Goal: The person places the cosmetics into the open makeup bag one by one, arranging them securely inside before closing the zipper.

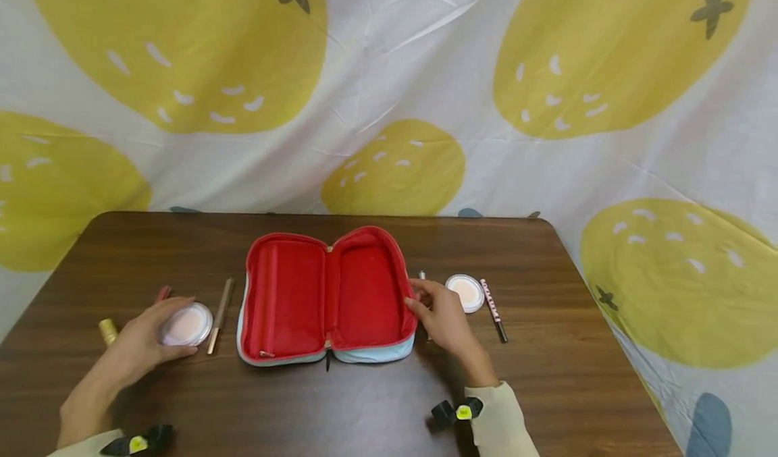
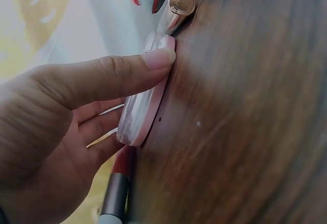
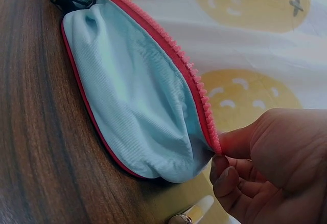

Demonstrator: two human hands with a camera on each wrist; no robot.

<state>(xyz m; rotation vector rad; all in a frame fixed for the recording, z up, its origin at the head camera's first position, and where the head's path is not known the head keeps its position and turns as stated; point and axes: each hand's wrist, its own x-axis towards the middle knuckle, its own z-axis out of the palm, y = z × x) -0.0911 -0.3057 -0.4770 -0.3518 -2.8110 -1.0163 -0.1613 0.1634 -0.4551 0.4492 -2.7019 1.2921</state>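
An unzipped pouch [image 1: 296,302] lies spread wide on the table, red inside and pale blue outside. At its right side, my right hand [image 1: 446,318] pinches the red zipper edge between thumb and fingers; the pale blue side wall [image 3: 127,91] sags into folds in the right wrist view. My left hand [image 1: 130,356] holds a round makeup compact [image 1: 187,325] with a clear rim and pale pink centre, left of the pouch. In the left wrist view, the thumb [image 2: 117,78] lies across the compact [image 2: 145,106], whose edge is right at the tabletop.
Beside the left hand are a slim gold pen-like stick [image 1: 220,316], a reddish tube [image 1: 163,293] and a gold-capped item [image 1: 108,332]. Right of the pouch lie another round compact [image 1: 464,293], a patterned pencil [image 1: 494,310] and a silver-tipped stick [image 1: 422,275], partly hidden. A patterned cloth [image 1: 401,72] hangs behind.
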